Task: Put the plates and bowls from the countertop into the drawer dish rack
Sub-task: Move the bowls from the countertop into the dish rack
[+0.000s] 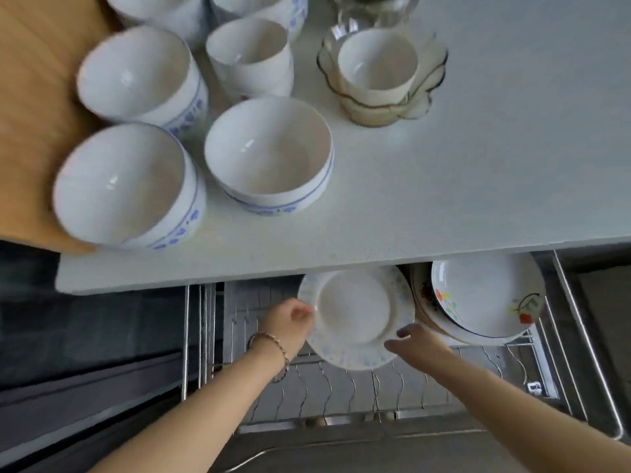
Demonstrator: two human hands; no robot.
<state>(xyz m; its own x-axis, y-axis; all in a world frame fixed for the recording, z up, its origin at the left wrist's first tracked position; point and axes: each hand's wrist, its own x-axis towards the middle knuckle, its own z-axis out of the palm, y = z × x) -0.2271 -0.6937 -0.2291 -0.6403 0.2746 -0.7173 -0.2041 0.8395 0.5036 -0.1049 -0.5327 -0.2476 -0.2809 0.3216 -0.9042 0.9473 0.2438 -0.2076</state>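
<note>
Desk: a white desk [444, 199] carries the waiting crockery; the drawer stands open beneath it
Drawer dish rack: the wire drawer dish rack [341, 387] has floral plates [485, 295] leaning at its right end; most slots look free
Bowls: several blue-patterned bowls [269, 151] sit on the desk beside white cups [249, 56]; by this view, most of the job remains
Plate: a pale speckled plate [355, 315] is held tilted above the rack, just left of the floral plates; not yet slotted
Left hand: the left hand [286, 322], braceleted, curls its fingers on the plate's left rim
Right hand: the right hand [420, 343] pinches the lower right rim
Writing: none legible; a small tag [534, 386] on the rack is too small to read
</note>
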